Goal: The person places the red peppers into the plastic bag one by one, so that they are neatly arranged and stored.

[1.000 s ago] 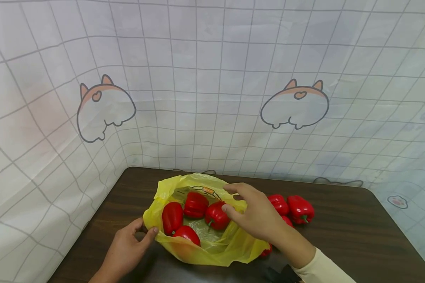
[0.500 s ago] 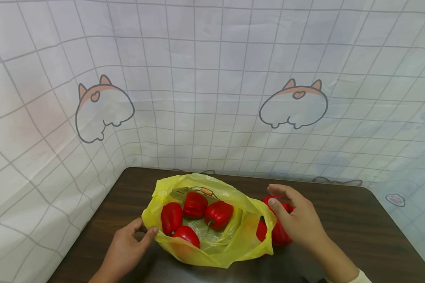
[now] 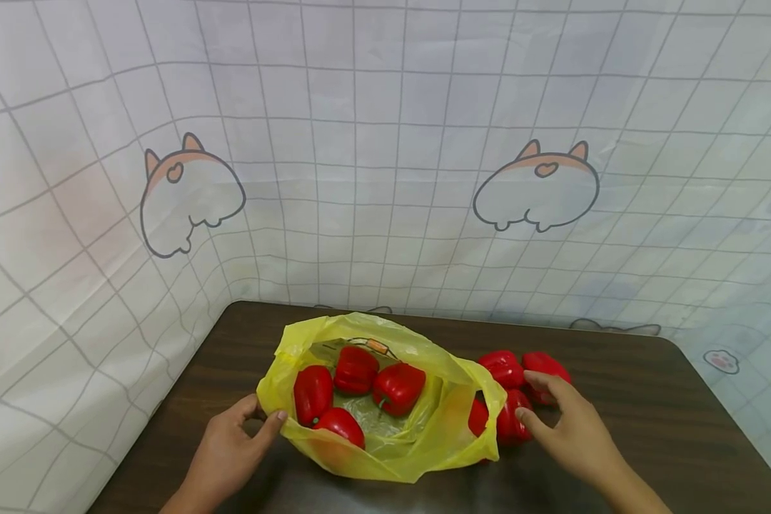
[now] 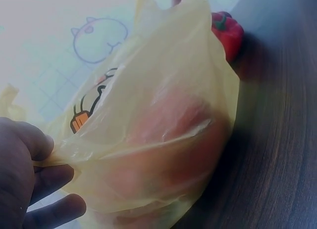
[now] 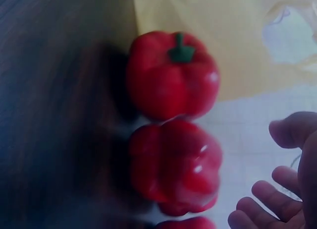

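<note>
A yellow plastic bag (image 3: 353,460) lies with its mouth up on the table, several red bell peppers (image 3: 355,371) inside it. My left hand (image 3: 231,444) pinches the bag's left rim between thumb and fingers; in the left wrist view the thumb and fingers (image 4: 52,182) meet at the plastic. To the right of the bag sit several more red bell peppers (image 3: 502,369), one partly hidden by the bag's handle loop. Over these my right hand (image 3: 572,432) hovers with fingers spread, holding nothing. The right wrist view shows its fingers beside a glossy bell pepper (image 5: 176,162) without touching it.
A dark wood-grain table (image 3: 649,414) carries everything. Behind and to the left hangs a white grid-patterned cloth (image 3: 360,178) with cartoon drawings. The bag's right handle side reaches against the loose peppers.
My right hand has moved right, from the bag's opening to the loose peppers. The bag's right side has spread outward and its handle loop shows. The left hand has stayed put.
</note>
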A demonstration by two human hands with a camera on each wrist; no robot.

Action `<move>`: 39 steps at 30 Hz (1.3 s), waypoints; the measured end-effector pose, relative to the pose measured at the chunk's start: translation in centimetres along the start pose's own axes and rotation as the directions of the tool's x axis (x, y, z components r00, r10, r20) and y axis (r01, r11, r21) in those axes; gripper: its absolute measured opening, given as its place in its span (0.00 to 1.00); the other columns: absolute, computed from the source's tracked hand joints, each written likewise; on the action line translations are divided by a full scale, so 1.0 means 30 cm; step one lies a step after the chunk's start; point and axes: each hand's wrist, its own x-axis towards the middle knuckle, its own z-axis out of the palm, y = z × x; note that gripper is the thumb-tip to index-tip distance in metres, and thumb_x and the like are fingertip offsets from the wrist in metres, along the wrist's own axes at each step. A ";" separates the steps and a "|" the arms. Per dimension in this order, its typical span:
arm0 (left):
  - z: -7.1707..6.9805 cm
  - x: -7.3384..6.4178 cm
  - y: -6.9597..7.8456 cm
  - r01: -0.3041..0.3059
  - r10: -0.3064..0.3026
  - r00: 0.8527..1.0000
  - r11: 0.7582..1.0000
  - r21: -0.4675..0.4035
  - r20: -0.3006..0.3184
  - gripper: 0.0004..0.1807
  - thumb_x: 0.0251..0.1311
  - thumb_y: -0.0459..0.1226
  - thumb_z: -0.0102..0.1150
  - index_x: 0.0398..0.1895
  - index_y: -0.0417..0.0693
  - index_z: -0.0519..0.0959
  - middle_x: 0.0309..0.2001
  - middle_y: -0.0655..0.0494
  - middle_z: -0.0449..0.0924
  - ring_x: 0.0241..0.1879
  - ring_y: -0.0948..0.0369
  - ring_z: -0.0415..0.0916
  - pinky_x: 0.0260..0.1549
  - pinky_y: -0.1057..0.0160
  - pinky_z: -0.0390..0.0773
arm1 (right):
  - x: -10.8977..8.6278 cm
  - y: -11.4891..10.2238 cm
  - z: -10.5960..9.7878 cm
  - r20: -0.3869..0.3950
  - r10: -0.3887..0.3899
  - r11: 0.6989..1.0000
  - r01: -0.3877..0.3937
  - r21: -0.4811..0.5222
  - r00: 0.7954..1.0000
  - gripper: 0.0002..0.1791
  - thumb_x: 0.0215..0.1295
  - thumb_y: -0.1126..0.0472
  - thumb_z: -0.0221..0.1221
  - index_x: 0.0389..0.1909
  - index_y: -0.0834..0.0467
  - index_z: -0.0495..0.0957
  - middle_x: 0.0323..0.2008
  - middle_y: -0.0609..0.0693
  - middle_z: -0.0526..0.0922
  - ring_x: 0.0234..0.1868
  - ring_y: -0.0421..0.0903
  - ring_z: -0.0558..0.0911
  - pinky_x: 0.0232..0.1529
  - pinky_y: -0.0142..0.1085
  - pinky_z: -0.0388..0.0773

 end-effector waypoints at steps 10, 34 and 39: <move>-0.001 -0.004 0.004 0.003 -0.003 1.000 1.000 0.001 0.004 0.17 0.67 0.51 0.68 0.46 0.48 0.84 0.40 0.59 0.86 0.37 0.61 0.77 0.41 0.56 0.77 | -0.015 0.079 0.039 0.077 -0.003 1.000 0.001 0.024 0.997 0.42 0.55 0.55 0.78 0.68 0.61 0.70 0.62 0.60 0.75 0.53 0.56 0.82 0.49 0.48 0.82; 0.005 -0.011 -0.001 -0.003 0.003 1.000 1.000 -0.020 -0.010 0.18 0.66 0.50 0.68 0.48 0.47 0.84 0.41 0.59 0.86 0.45 0.61 0.80 0.48 0.48 0.79 | -0.003 0.124 0.085 0.178 0.056 0.997 -0.045 -0.064 0.983 0.53 0.50 0.46 0.80 0.73 0.57 0.64 0.68 0.66 0.70 0.64 0.68 0.73 0.55 0.65 0.73; 0.005 -0.010 0.000 0.005 -0.005 1.000 1.000 -0.019 -0.010 0.17 0.66 0.49 0.69 0.48 0.47 0.84 0.41 0.58 0.86 0.46 0.59 0.80 0.51 0.45 0.78 | 0.002 0.128 0.088 0.191 0.056 0.998 -0.046 -0.053 0.980 0.53 0.49 0.50 0.80 0.73 0.57 0.63 0.67 0.66 0.70 0.63 0.66 0.75 0.54 0.63 0.75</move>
